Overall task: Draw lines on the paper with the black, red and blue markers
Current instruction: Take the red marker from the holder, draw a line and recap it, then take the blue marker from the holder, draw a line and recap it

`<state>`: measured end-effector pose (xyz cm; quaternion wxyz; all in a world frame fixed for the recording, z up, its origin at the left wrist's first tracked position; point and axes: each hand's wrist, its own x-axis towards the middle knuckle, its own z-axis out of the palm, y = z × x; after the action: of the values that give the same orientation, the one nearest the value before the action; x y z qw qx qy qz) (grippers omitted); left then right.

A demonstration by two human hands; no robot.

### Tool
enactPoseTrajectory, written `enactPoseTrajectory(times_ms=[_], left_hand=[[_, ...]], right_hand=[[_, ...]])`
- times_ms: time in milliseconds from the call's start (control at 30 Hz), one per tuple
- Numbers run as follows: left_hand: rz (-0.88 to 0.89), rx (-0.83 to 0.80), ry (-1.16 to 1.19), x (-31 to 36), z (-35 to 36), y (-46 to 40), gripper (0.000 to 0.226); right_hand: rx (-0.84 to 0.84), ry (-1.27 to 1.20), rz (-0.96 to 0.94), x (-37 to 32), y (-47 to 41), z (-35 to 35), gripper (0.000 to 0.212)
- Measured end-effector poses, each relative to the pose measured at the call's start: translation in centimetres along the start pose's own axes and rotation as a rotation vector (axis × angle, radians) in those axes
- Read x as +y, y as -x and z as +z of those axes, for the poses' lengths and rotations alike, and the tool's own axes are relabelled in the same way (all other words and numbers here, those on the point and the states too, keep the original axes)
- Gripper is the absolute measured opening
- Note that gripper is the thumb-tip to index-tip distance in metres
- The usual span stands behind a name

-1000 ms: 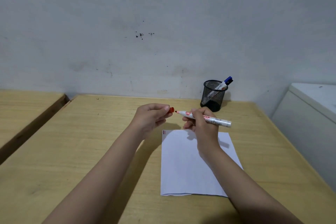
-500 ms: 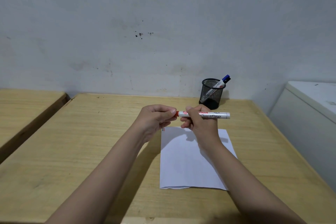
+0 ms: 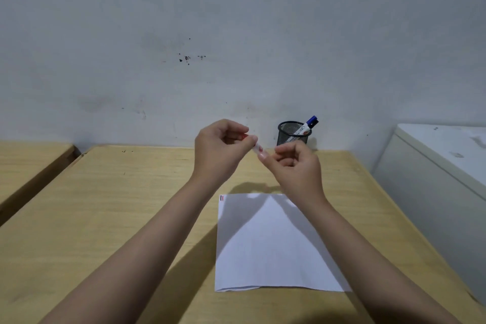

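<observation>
1. Head camera gives me both hands raised above the wooden desk (image 3: 110,218), close in front of the mesh pen cup (image 3: 292,134).
2. My left hand (image 3: 219,151) is curled shut around the red-capped end of the red marker (image 3: 257,149); a sliver of red shows at the fingertips.
3. My right hand (image 3: 295,168) is closed on the other end of the barrel, though its fingers hide most of the marker, so only a short white stretch shows between the two hands.
4. I judge the step in hand to be seating the cap. To do it well, I would keep cap and barrel in one straight line and push the hands together until the cap stops, not twist at an angle.
5. The paper (image 3: 265,244) lies flat on the desk below my wrists, with small black and red marks at its far left corner (image 3: 222,198).
6. The blue marker (image 3: 308,126) leans in the cup, cap up, and by my reckoning is the one left to use.
7. I cannot see the black marker.
</observation>
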<state>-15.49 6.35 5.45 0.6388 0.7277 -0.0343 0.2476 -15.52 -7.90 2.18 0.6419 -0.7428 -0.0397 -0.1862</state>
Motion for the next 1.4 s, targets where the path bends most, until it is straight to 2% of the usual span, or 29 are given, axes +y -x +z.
enactPoseTrajectory(times_ms=[67,200,267,367,467,567,800,1100,1300,1400], left_hand=[[0.025,-0.042,-0.042,0.6,1.2,-0.3,0.013],[0.040,-0.106,-0.027,1.4,3.7,-1.5,0.018],[0.065,-0.117,-0.008,1.5,4.8,-2.3,0.021],[0.098,-0.110,-0.094,0.3,6.2,-3.8,0.018],[0.062,-0.133,-0.220,-2.7,7.6,-5.5,0.012],[0.039,-0.176,-0.340,-5.7,9.3,-6.9,0.015],[0.059,-0.224,-0.530,-8.7,12.4,-8.8,0.029],[0.004,-0.138,-0.433,-9.9,13.4,-9.2,0.027],[0.029,-0.128,-0.463,-10.2,13.3,-9.4,0.030],[0.044,-0.125,-0.473,-10.3,13.3,-9.4,0.030]], right_hand=[[-0.004,0.106,-0.152,-0.4,-0.6,-0.6,0.028],[-0.013,0.058,-0.293,-1.0,-2.0,-1.7,0.030],[0.009,0.065,-0.360,-0.9,-3.1,-2.8,0.040],[0.203,0.074,-0.394,-0.8,-5.7,-4.9,0.056],[0.429,0.078,-0.407,-1.3,-9.2,-6.6,0.045],[0.528,0.070,-0.369,-1.1,-12.5,-7.7,0.031],[0.450,0.182,-0.214,2.6,-15.9,-6.6,0.027],[0.264,0.494,-0.061,7.2,-17.2,-4.9,0.026],[0.279,0.681,0.033,6.5,-18.3,-4.2,0.044],[0.231,0.801,0.085,6.0,-19.3,-4.1,0.041]])
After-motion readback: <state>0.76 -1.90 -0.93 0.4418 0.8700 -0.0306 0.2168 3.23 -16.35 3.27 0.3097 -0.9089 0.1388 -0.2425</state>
